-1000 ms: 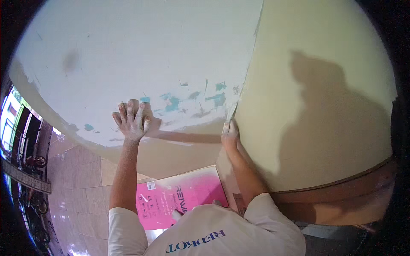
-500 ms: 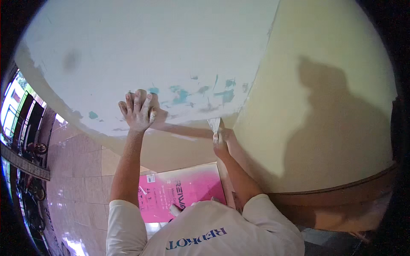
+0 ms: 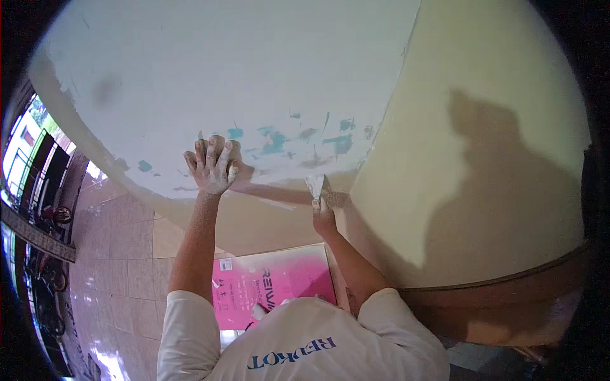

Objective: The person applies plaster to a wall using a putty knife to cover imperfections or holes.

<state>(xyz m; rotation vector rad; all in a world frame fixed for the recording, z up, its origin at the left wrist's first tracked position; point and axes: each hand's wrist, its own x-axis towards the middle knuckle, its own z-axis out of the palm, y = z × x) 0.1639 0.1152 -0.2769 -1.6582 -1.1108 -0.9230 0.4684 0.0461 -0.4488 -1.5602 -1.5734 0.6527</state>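
My left hand point(image 3: 213, 168) is spread against the wall, fingers apart and dusted with white powder. In my right hand point(image 3: 325, 216) is a putty knife point(image 3: 315, 185), its whitish blade pointing up and lying at or close to the lower edge of the white coat. The white-coated wall point(image 3: 254, 70) fills the upper middle. Teal and grey patches point(image 3: 274, 142) show through the coat between and above my hands. How firmly the blade presses on the wall cannot be made out.
A yellowish wall point(image 3: 521, 209) meets the white one at a corner on the right and carries my shadow. Below my arms lies a pink printed board or carton point(image 3: 279, 279). Tiled floor point(image 3: 121, 254) stretches left, with parked motorbikes point(image 3: 54, 273) beyond.
The putty knife and my right hand have shifted slightly left along the wall. My left hand stays flat on the wall in nearly the same place; the whole view has moved a little.
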